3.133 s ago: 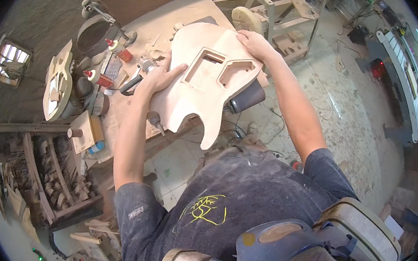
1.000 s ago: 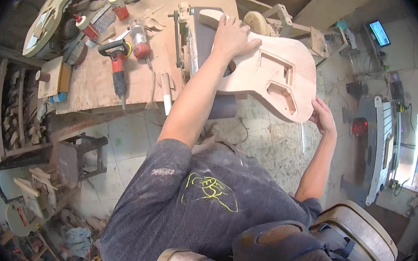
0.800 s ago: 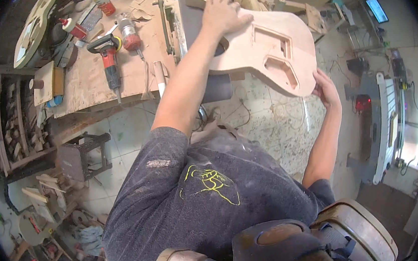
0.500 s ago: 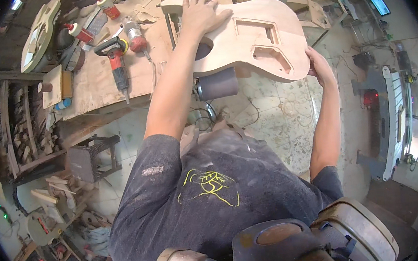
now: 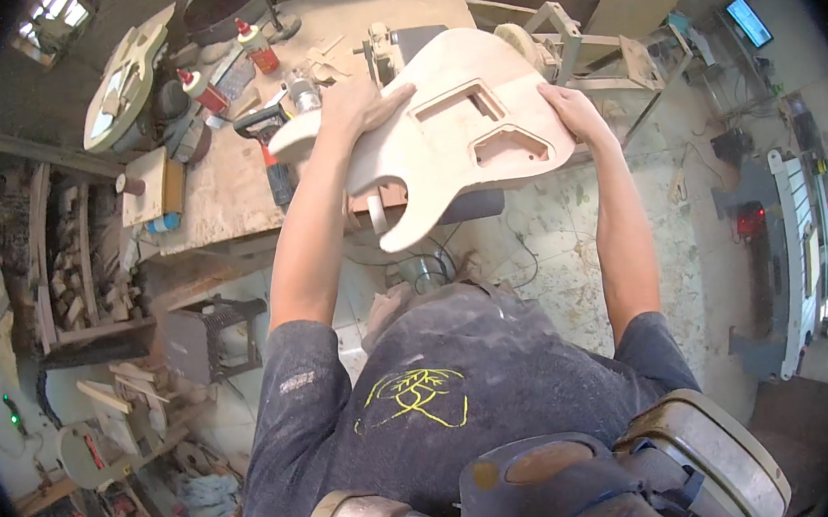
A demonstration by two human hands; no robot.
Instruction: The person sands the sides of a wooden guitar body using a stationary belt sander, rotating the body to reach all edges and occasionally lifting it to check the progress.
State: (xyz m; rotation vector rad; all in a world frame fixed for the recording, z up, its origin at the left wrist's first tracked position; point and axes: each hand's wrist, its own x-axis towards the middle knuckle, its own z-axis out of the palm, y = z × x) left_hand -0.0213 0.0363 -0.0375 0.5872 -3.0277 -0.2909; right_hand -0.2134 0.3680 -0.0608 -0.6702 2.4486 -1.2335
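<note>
A pale, unfinished wooden electric guitar body [image 5: 445,161] is held up between my two hands, its routed face turned up. Two recessed cavities show in that face, and its long horn points toward me. My left hand [image 5: 360,109] grips the body near its neck end, thumb lying across the top face. My right hand [image 5: 571,112] clasps the rounded far right edge, its fingers partly hidden beneath. Behind and below the body, a dark sanding drum [image 5: 472,206] on the bench machine partly shows.
The plywood workbench [image 5: 229,201] carries an angle grinder [image 5: 271,153], glue bottles [image 5: 256,46] and a small power tool [image 5: 303,92]. Another guitar body [image 5: 126,82] leans at the far left. A wooden frame [image 5: 567,39] stands behind right; a dark stool [image 5: 212,338] sits lower left.
Both hands have brought the guitar body left and nearer to me, turning it so its horn swings toward me. My right hand has moved farther up along the edge.
</note>
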